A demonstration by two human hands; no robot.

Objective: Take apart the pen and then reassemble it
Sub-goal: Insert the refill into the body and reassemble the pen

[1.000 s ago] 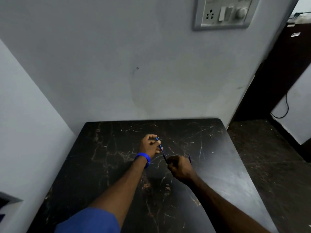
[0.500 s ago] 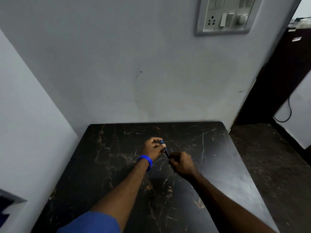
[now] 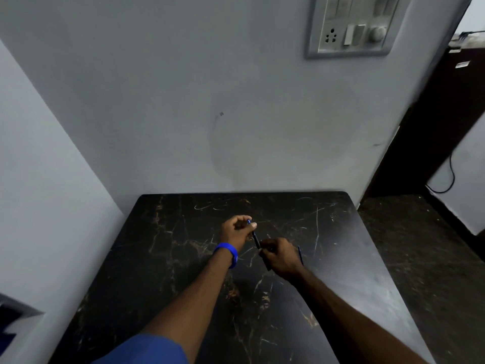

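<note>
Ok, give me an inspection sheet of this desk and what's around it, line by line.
Surface: dark marble-look table, scratched, set against the wall.
Job's things: pen held above the table between both hands; thin blue piece beside the right hand.
Clutter: nothing seen.
Grippers: left hand closed on the pen's upper end, blue wristband; right hand closed on its lower end.
Cables: black cable hanging at right.
Surroundings: grey wall, switch panel, dark cabinet.
</note>
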